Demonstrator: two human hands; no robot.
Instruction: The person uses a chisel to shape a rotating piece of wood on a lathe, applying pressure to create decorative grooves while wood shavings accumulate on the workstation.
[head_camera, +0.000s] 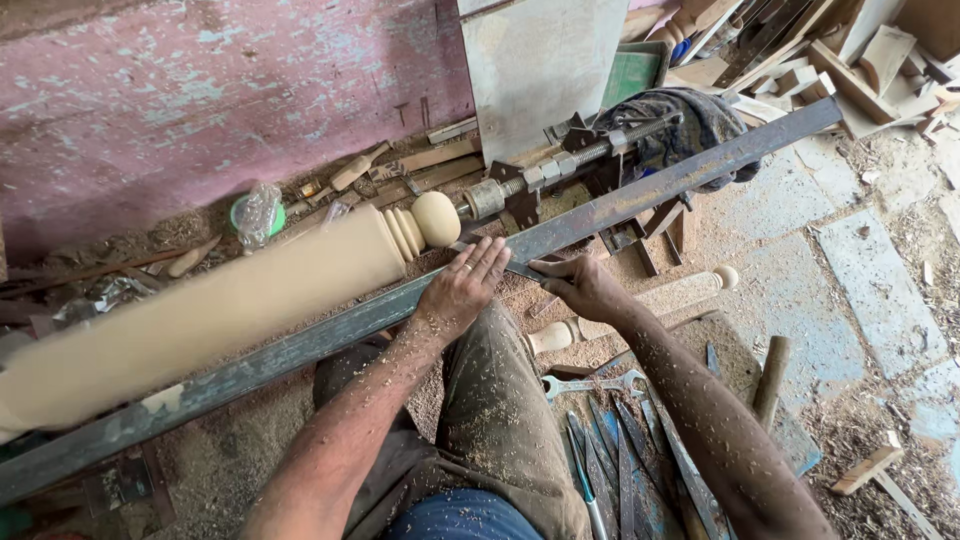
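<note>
Head view: a slim steel turning chisel (520, 268), stiff and judged light, is laid across the long metal tool rest (300, 345) beside the round wooden knob (437, 218). It is pinned by the flat left hand (462, 290), while its handle end is gripped by the closed right hand (585, 287). A firm hold at both points seems needed, as the pale wooden spindle (200, 315) appears blurred.

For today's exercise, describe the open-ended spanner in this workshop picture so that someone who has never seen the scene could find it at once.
Start from the long dark metal bar that runs slantwise across the picture, where the left hand rests. Go down past the right hand and along that forearm to the sawdust-strewn floor beside the person's knee. There lies the spanner, pale grey with open jaws at both ends, unlike the dark pointed chisels below it.
</note>
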